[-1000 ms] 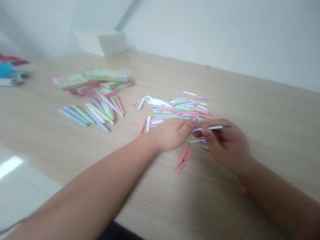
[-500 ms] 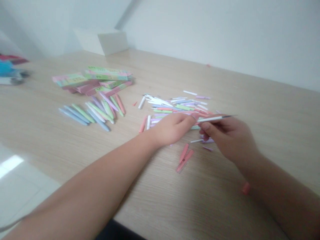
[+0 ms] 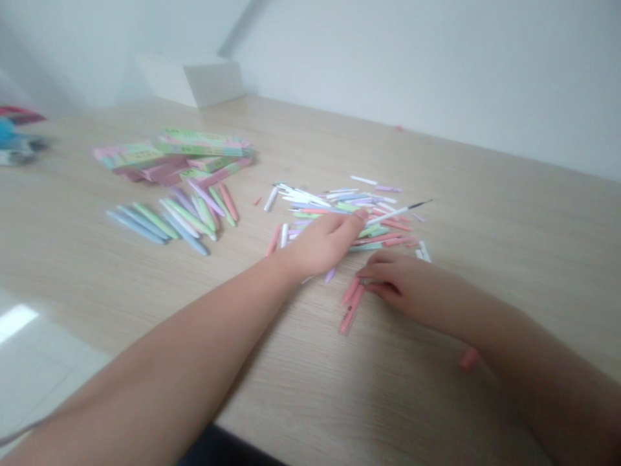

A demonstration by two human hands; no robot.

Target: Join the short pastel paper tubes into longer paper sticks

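My left hand [image 3: 323, 243] is closed in a pinch on a thin white pen refill [image 3: 395, 212] with a dark tip, which points up and to the right over a loose pile of pastel pen parts [image 3: 339, 207]. My right hand [image 3: 402, 285] lies low on the wooden table [image 3: 509, 213], its fingertips touching two pink pen barrels [image 3: 352, 301] in front of the pile. Its fingers are curled towards them and I see nothing lifted.
A row of assembled pastel pens [image 3: 169, 220] lies to the left. Behind it sit flat pink and green boxes [image 3: 174, 158]. A white box [image 3: 194, 77] stands at the wall corner. A small pink piece [image 3: 469, 358] lies by my right forearm. Blue and red things [image 3: 14, 139] are far left.
My right hand let go of the white refill and dropped down to the pink barrels on the table. My left hand kept the refill, now tilted upward to the right.
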